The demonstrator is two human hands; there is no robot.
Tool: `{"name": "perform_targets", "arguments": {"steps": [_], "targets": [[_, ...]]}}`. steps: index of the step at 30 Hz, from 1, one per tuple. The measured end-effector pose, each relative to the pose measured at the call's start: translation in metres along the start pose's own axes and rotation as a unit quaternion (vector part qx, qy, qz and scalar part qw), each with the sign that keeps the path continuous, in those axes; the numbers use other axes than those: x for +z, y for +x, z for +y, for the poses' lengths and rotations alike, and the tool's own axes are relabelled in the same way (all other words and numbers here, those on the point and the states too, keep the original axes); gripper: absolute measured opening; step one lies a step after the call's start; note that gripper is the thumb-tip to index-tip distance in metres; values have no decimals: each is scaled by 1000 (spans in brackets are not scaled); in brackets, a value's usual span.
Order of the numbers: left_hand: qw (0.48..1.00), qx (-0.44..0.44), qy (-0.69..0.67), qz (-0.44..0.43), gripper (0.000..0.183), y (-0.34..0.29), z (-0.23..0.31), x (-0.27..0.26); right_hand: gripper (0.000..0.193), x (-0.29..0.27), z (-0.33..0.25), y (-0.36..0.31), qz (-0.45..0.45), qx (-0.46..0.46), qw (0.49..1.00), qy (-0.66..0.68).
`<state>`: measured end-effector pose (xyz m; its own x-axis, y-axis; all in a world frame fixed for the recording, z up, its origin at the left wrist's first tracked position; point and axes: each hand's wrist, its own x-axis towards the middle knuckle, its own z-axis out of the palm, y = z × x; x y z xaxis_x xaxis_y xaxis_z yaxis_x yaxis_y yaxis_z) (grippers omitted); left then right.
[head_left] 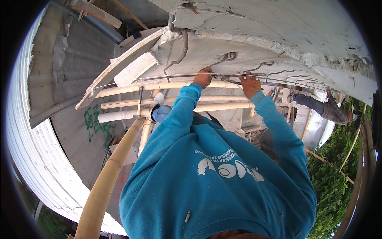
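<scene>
In front of the concrete wall, a thin steel rod runs sideways, with a pale taut string along it. My left hand is closed on the rod, its fingertips close to a bent bar sticking out of the wall. To its right, a dark tool like pincers lies against the rod, its handles reaching my right hand. That hand's fingers are bent around the handle ends, with thumb and forefinger raised near the rod. The exact grip is partly hidden.
Bamboo poles form a scaffold below my hands; a hammer hangs there beside my shoe. Several bent bars project from the wall. A co-worker is at the right. One thick bamboo pole rises at left.
</scene>
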<state>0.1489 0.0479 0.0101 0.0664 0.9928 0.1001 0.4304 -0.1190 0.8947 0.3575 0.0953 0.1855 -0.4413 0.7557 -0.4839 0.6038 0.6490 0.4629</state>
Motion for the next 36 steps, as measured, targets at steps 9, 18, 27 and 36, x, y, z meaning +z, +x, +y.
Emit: {"name": "perform_targets", "arguments": {"steps": [9, 18, 27, 36], "targets": [[994, -68, -81, 2, 17, 0, 8, -6, 66, 11, -21, 3, 53, 43, 997, 36], [998, -41, -42, -18, 17, 1, 6, -6, 82, 3, -17, 4, 115, 23, 990, 82], [995, -73, -70, -19, 20, 1, 2, -2, 66, -13, -20, 16, 41, 34, 997, 59], [994, -70, -78, -3, 16, 2, 0, 1, 36, -18, -31, 16, 11, 40, 998, -40]]}}
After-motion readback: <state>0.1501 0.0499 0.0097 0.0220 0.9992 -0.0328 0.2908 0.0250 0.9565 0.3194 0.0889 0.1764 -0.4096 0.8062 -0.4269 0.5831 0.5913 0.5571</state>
